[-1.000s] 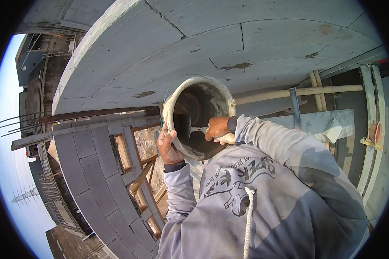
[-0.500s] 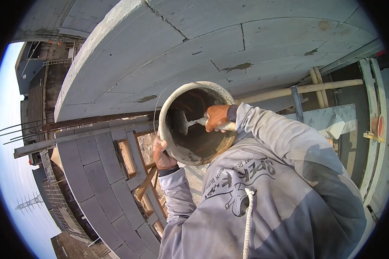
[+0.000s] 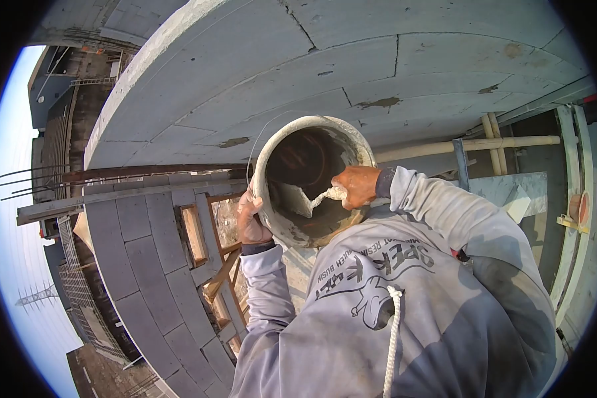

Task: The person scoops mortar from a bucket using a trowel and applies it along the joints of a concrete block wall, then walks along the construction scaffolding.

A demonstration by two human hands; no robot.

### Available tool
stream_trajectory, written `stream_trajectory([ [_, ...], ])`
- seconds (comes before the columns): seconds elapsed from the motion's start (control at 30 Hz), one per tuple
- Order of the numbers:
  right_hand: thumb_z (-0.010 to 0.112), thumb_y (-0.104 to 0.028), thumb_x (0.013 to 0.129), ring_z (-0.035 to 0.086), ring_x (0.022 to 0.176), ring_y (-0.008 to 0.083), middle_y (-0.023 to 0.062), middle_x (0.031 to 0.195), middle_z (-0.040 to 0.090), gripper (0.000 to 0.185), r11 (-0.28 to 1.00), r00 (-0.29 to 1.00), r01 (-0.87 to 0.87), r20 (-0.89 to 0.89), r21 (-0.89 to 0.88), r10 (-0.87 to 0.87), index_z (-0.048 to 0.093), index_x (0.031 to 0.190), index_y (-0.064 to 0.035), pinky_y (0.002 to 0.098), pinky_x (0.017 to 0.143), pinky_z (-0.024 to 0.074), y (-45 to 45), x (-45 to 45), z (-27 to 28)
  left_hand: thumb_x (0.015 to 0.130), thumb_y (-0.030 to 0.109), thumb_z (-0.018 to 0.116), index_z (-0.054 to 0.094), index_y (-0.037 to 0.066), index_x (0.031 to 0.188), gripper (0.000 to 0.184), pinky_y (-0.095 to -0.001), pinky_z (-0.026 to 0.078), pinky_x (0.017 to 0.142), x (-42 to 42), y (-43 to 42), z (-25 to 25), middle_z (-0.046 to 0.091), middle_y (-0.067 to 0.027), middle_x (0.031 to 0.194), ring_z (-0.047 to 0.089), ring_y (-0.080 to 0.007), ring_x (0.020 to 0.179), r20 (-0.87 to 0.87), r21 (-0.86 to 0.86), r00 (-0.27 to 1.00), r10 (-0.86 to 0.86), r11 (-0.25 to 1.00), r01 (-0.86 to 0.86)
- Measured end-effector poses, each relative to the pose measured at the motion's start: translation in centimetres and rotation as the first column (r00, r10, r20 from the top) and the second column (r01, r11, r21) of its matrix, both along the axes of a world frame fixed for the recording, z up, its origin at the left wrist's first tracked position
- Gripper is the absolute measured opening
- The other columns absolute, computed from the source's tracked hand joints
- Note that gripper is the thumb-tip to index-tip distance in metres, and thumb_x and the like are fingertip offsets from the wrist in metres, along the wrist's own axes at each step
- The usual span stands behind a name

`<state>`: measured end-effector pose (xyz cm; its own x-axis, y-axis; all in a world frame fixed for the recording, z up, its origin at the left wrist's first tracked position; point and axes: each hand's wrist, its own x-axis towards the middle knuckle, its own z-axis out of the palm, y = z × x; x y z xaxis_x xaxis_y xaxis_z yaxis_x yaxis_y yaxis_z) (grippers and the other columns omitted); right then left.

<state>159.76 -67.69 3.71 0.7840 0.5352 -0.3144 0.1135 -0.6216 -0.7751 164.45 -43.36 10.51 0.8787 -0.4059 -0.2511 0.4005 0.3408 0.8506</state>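
Right hand (image 3: 359, 187) around trowel handle (image 3: 325, 196), blade (image 3: 296, 201) inside bucket (image 3: 312, 122)

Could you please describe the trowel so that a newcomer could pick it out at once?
Find the grey block wall across the picture's top, then the round bucket overlapping its lower edge. The right hand grips the trowel in the bucket's mouth: the only tool there, with a flat, grey blade.
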Motion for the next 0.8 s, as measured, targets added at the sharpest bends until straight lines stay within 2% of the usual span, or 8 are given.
stream_trajectory([
  [0.1,0.063,-0.025,0.062,0.060,0.071,0.0382,0.0228,0.071,0.060,0.037,0.999,0.999,-0.025,-0.039,0.021,0.026,0.056,0.086,0.0025,0.0433,0.065,0.0478,-0.3,-0.8,0.1,0.070,0.016,0.058,0.041,-0.010,0.123,0.062,-0.0308,0.041,0.092,0.2,0.7,-0.5,0.055,-0.0152,0.113,0.055,-0.0221,0.102,0.021,0.029,0.998,0.058,0.998,-0.059],
  [0.27,0.067,-0.031,0.063,0.063,0.070,0.0295,0.0195,0.077,0.064,0.065,0.991,0.999,-0.037,-0.033,0.126,0.041,0.052,0.118,-0.0012,0.0385,0.065,0.0487,-1.6,-2.1,-1.3,0.077,0.009,0.054,0.050,-0.007,0.113,0.039,-0.0293,0.043,0.088,1.3,1.7,-2.1,0.057,-0.0126,0.108,0.056,-0.0192,0.096,-0.040,0.102,0.983,0.178,0.980,-0.173],
  [0.37,0.069,-0.034,0.063,0.062,0.064,0.0237,0.0142,0.073,0.064,0.066,0.987,0.941,0.062,-0.338,0.151,-0.007,0.052,0.120,-0.0037,0.0351,0.061,0.0482,-3.8,-3.0,1.5,0.079,0.007,0.054,0.056,-0.003,0.096,0.020,-0.0301,0.046,0.083,2.3,3.2,-5.2,0.059,-0.0111,0.101,0.057,-0.0193,0.091,-0.046,0.125,0.976,0.213,0.970,-0.206],
  [0.47,0.070,-0.034,0.067,0.057,0.057,0.0157,0.0084,0.066,0.061,0.054,0.935,0.918,0.275,-0.349,0.225,-0.187,0.055,0.107,-0.0021,0.0306,0.053,0.0439,-6.6,-6.4,0.1,0.080,0.008,0.055,0.057,0.000,0.089,0.012,-0.0331,0.048,0.078,1.6,3.4,-6.2,0.061,-0.0097,0.094,0.059,-0.0205,0.086,-0.182,0.151,0.930,0.319,0.944,-0.294],
  [0.57,0.070,-0.029,0.066,0.058,0.057,0.0141,0.0087,0.071,0.064,0.063,0.755,0.743,0.605,-0.520,0.254,-0.420,0.051,0.116,0.0039,0.0265,0.053,0.0443,-10.0,-11.4,-1.3,0.080,0.010,0.055,0.057,0.000,0.093,0.016,-0.0350,0.049,0.078,1.1,3.7,-7.6,0.060,-0.0084,0.092,0.059,-0.0210,0.084,-0.219,0.250,0.896,0.386,0.910,-0.330],
  [0.63,0.069,-0.022,0.069,0.058,0.058,0.0106,0.0081,0.075,0.062,0.051,0.537,0.642,0.755,-0.590,0.376,-0.489,0.051,0.106,0.0072,0.0246,0.054,0.0449,-12.3,-14.5,-2.3,0.080,0.011,0.057,0.057,-0.001,0.100,0.024,-0.0343,0.048,0.077,0.8,4.0,-9.6,0.060,-0.0079,0.092,0.059,-0.0202,0.084,-0.104,0.331,0.903,0.416,0.871,-0.363],
  [0.7,0.068,-0.021,0.070,0.056,0.055,0.0117,0.0080,0.073,0.059,0.041,0.268,0.444,0.896,-0.709,0.354,-0.548,0.051,0.098,0.0045,0.0253,0.051,0.0445,-14.2,-17.7,-3.3,0.076,0.011,0.060,0.058,-0.001,0.106,0.033,-0.0329,0.046,0.074,0.4,4.0,-10.3,0.059,-0.0070,0.094,0.057,-0.0188,0.084,0.035,0.543,0.933,0.357,0.777,-0.318],
  [0.8,0.066,-0.016,0.071,0.053,0.052,0.0126,0.0046,0.065,0.054,0.027,0.032,0.243,0.953,-0.698,0.301,-0.674,0.052,0.090,-0.0030,0.0255,0.047,0.0412,-16.7,-19.8,-5.3,0.075,0.011,0.060,0.062,-0.001,0.097,0.025,-0.0338,0.046,0.070,-0.3,1.5,-10.5,0.061,-0.0072,0.091,0.058,-0.0201,0.077,0.113,0.607,0.919,0.378,0.706,-0.366],
])
